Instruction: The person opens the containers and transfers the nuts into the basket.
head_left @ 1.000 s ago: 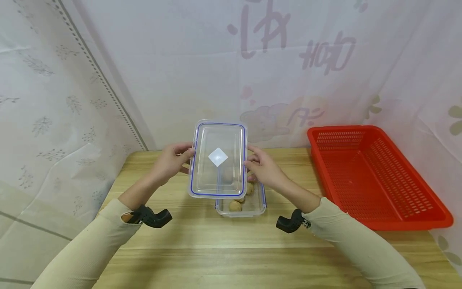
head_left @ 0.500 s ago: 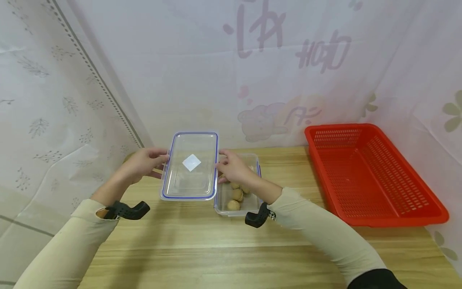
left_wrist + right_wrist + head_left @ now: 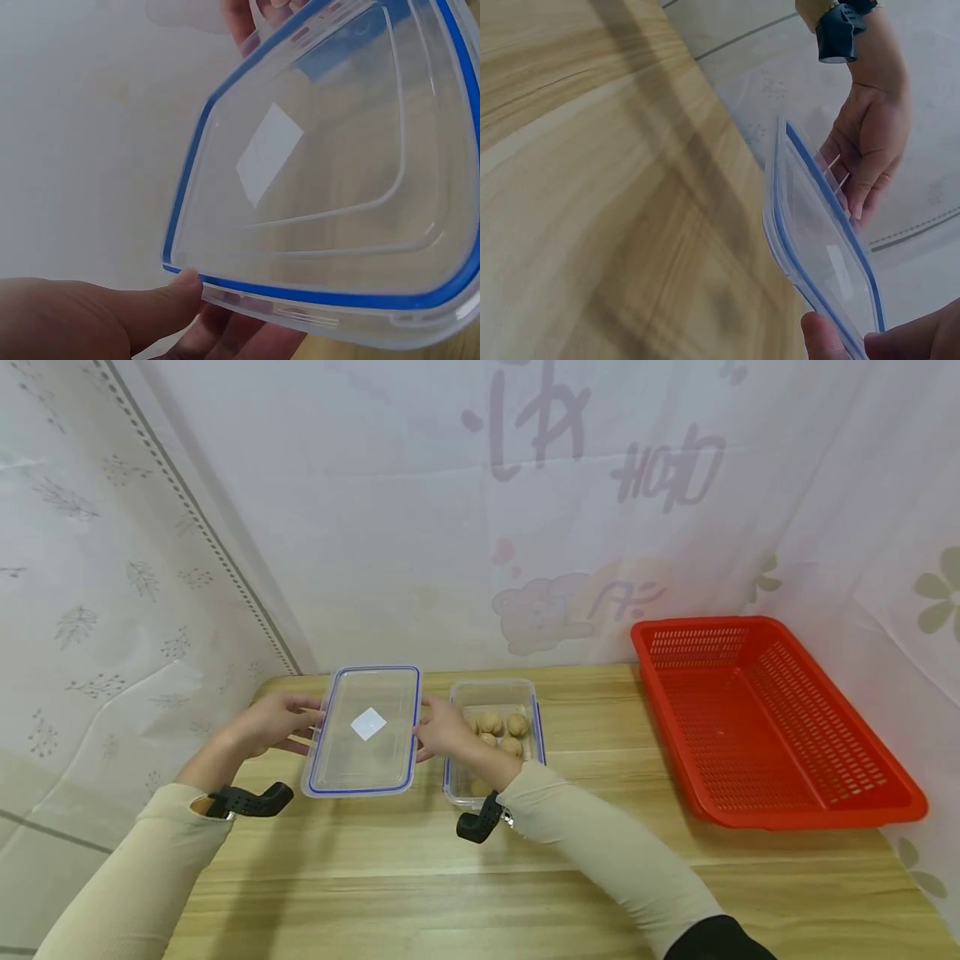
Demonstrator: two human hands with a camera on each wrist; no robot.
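Note:
Between both hands is a clear plastic lid (image 3: 375, 693) with a blue seal and a white diamond-shaped sticker (image 3: 368, 724). My left hand (image 3: 279, 724) pinches its left long edge, thumb on top and fingers beneath, as the left wrist view shows. On the opposite edge, my right hand (image 3: 444, 728) grips it the same way. The lid is tilted above the table, as its shadow in the right wrist view suggests. Just right of it stands a clear container (image 3: 495, 692) with several walnuts (image 3: 517, 724) inside; my right forearm covers its front part.
A red perforated plastic basket (image 3: 780, 727) stands at the right of the wooden table (image 3: 420, 893). A printed pale cloth (image 3: 390, 527) hangs behind the table's back edge and at both sides. Black wrist mounts (image 3: 251, 802) jut from the sleeves.
Both hands have carried the lid leftward from over the container and lowered it toward the table. The walnuts are now uncovered, while the right forearm has swung across the container's front.

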